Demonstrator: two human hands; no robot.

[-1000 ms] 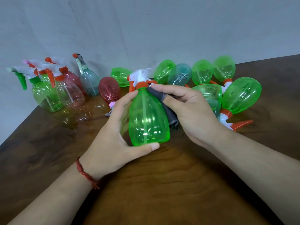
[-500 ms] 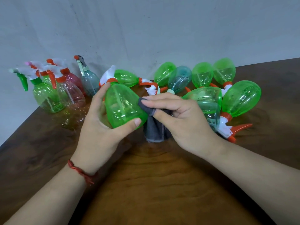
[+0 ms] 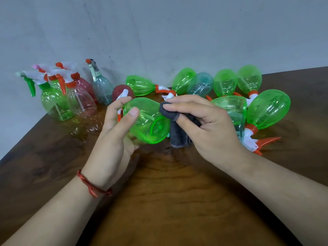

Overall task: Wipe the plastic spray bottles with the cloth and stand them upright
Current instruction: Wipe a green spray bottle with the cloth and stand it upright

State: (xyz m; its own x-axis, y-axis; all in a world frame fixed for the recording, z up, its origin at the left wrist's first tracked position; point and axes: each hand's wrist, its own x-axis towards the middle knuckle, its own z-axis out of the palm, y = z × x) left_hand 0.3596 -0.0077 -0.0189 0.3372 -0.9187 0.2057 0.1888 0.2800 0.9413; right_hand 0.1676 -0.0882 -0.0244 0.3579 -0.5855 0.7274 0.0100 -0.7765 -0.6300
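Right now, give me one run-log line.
left hand: grips green bottle, tipped | right hand: holds grey cloth against it | stage: wiping

From my feed this reads as a plain work corner; can't tell home vs shop vs storeroom. Dark wood-grain table (image 3: 159,206) sits right up against a bare grey-white wall (image 3: 159,32) w/ scuffs & dark specks. On it are many near-identical plastic spray bottles (image 3: 268,110), i.e. bulk stock: upright batch (image 3: 56,105) at back left, lying batch (image 3: 225,84) at back right.

Even soft light, slight blur
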